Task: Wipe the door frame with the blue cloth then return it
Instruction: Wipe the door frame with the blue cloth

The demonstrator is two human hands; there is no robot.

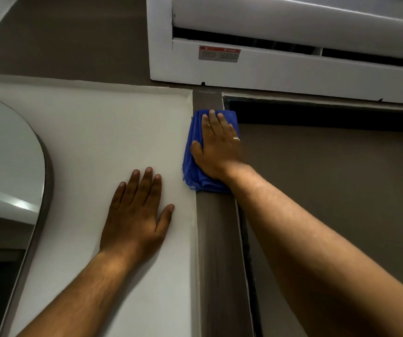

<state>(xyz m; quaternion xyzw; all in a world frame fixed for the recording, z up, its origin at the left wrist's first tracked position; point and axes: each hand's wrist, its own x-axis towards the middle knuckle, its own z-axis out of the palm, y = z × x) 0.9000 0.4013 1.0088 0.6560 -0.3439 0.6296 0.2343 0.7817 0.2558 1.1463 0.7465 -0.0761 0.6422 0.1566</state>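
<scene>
A folded blue cloth (192,164) lies flat against the brown door frame (216,251), near its upper left corner. My right hand (217,147) presses on the cloth with the fingers spread and pointing up; a ring shows on one finger. The cloth sticks out above the fingertips and below the wrist. My left hand (138,215) rests flat on the white wall panel (93,132) left of the frame, fingers apart, holding nothing. The brown door (341,190) fills the area right of the frame.
A white air conditioner unit (280,66) hangs just above the frame's top edge. A rounded mirror (6,166) with a dark rim is fixed to the wall at the far left. A dark gap (249,263) runs between frame and door.
</scene>
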